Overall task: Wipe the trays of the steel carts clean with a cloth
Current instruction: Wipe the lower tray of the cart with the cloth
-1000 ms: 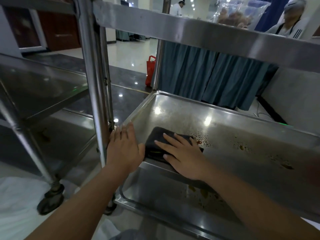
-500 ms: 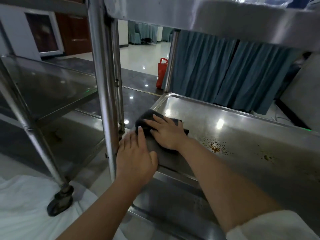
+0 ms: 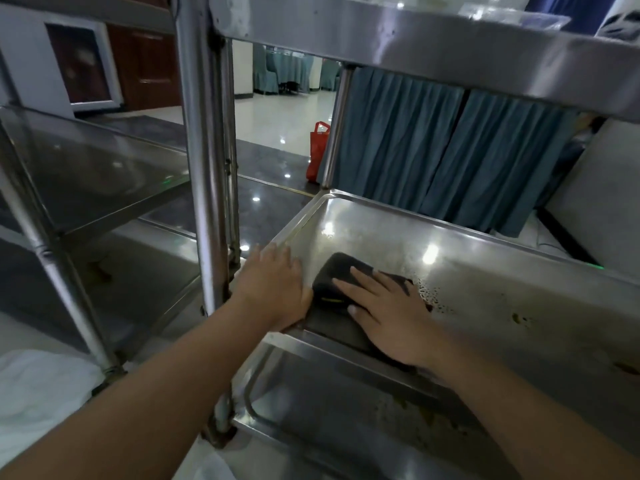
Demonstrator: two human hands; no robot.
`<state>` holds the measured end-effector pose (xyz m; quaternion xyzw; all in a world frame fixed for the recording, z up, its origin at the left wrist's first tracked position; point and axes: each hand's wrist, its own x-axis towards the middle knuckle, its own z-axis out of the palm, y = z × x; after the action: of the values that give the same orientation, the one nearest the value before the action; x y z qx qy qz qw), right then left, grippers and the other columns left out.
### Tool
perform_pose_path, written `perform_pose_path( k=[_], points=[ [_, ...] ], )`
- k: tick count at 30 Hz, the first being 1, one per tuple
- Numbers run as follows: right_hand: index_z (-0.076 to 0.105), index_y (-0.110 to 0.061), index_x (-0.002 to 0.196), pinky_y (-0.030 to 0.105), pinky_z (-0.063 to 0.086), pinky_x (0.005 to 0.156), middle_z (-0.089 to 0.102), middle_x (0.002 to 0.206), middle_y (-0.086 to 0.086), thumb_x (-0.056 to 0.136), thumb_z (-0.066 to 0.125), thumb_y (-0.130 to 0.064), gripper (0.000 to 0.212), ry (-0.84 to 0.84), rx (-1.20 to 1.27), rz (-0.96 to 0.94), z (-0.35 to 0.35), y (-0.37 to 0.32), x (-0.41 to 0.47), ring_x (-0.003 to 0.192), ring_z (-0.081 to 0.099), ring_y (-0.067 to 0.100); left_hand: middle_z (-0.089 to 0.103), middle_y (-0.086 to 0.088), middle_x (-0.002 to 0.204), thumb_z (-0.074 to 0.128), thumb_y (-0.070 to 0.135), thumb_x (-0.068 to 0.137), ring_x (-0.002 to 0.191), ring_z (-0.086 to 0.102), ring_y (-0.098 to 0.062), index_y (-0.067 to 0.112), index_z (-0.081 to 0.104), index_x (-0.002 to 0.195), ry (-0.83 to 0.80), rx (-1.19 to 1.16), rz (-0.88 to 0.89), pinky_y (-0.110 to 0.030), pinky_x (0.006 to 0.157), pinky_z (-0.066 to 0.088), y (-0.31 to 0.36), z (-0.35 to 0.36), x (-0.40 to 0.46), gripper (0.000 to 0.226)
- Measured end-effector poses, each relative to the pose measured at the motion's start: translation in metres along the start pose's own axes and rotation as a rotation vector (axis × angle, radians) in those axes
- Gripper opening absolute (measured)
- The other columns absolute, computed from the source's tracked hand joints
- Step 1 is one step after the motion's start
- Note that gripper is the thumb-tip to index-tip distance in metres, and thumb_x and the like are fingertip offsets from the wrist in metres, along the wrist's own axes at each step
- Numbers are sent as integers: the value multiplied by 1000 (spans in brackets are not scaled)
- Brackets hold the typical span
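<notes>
A dark folded cloth (image 3: 337,271) lies in the left part of the steel cart's middle tray (image 3: 502,258). My right hand (image 3: 388,313) presses flat on the cloth with straight fingers. My left hand (image 3: 273,285) rests flat on the tray's left rim, beside the cart's upright post (image 3: 204,168). Brown drops and stains (image 3: 429,294) speckle the tray just right of the cloth and further right. The lower tray (image 3: 346,424) below also carries brown stains.
A second steel cart (image 3: 90,174) with shelves stands close on the left. The top shelf (image 3: 433,43) overhangs the tray. Teal curtains (image 3: 450,150) and a red bag (image 3: 317,150) are behind. White fabric (image 3: 38,393) lies on the floor at lower left.
My right hand has slid the cloth from the tray's far left corner back toward the near edge and a little right. My left hand stays on the rim.
</notes>
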<state>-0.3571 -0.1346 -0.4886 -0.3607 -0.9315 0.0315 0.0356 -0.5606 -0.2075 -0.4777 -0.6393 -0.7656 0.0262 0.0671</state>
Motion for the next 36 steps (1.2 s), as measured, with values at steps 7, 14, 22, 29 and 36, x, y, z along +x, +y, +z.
perform_pose_path(
  k=[7,14,22,29,36],
  points=[
    [1,-58,143,63,2,114,-3,161,-16,100,19,-51,47,-35,-41,8,-5,-1,6,148,-1,20,40,-6,148,-3,51,81,141,23,-23,20,44,137,106,-251,11,-41,115,15,-7,17,3,80],
    [11,-55,145,70,4,109,4,162,-11,99,25,-49,48,-21,0,124,0,3,125,148,5,26,27,-3,157,-5,52,78,147,12,-20,23,31,148,126,-304,-30,-38,118,7,-6,20,4,84],
    [11,-47,149,75,1,106,3,162,-4,100,25,-49,51,-9,3,431,-9,86,186,148,5,31,27,0,157,2,57,85,146,11,-18,32,34,145,148,-312,-22,-39,117,5,-8,29,8,73],
    [14,-46,149,68,9,111,8,162,-5,101,29,-47,50,-4,-12,287,-12,93,129,147,10,28,13,0,161,-7,73,80,149,-1,-16,31,18,151,84,-206,57,-50,118,-10,-7,32,19,86],
    [-5,-66,138,57,-1,117,-9,156,-23,100,22,-52,49,-69,-42,18,-13,41,-8,147,-5,14,6,-4,162,-9,76,72,148,1,-16,21,9,153,3,-242,165,-28,111,-7,-4,27,23,99]
  ],
)
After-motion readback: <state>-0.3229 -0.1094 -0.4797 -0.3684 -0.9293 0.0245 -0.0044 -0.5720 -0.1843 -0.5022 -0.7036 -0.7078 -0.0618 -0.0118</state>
